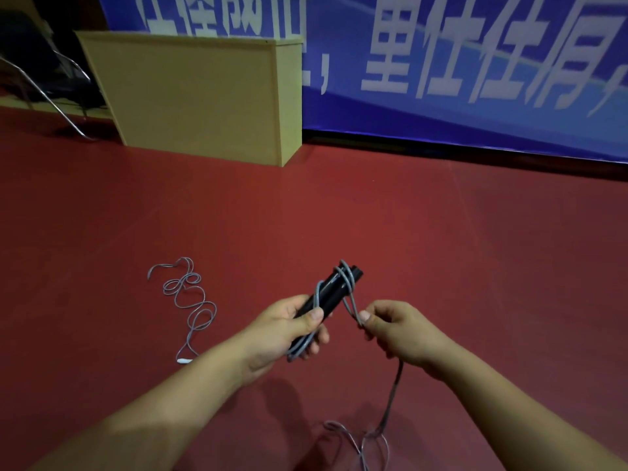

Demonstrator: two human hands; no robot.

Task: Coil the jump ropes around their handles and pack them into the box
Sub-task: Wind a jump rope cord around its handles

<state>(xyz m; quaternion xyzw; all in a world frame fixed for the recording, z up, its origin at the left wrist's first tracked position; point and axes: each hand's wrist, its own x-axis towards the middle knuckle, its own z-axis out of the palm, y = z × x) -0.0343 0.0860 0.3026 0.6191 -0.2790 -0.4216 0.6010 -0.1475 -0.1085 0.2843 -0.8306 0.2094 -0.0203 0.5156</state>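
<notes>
Handles point(334, 289): two black, smooth cylindrical grips are held side by side as one bundle just below frame centre, tilted with the free ends toward 1 o'clock. Left hand point(283, 329) grasps the lower end of the bundle, fingers curled round it and thumb pressed along the upper side. Grey rope point(350, 294), a thin cord of round section with a slight sheen, crosses the upper part of the handles in several loose turns, and one strand runs down along the bundle through the left hand. Right hand point(396, 331), at 3 o'clock from the left hand and apart from it, pinches the cord between thumb and curled fingers; from this hand the cord drops toward 6 o'clock and ends in loose loops on the floor at the bottom edge. Second rope point(190, 300), also grey, lies in irregular coils on the floor at 9 o'clock from the hands, with a small white end piece at its near end. Floor point(441, 249) is a matt red surface. Cabinet point(204, 93), yellow and box-shaped with flat panels, stands at 11 o'clock; a blue banner point(475, 96) with large white characters spans 12 to 2 o'clock.
</notes>
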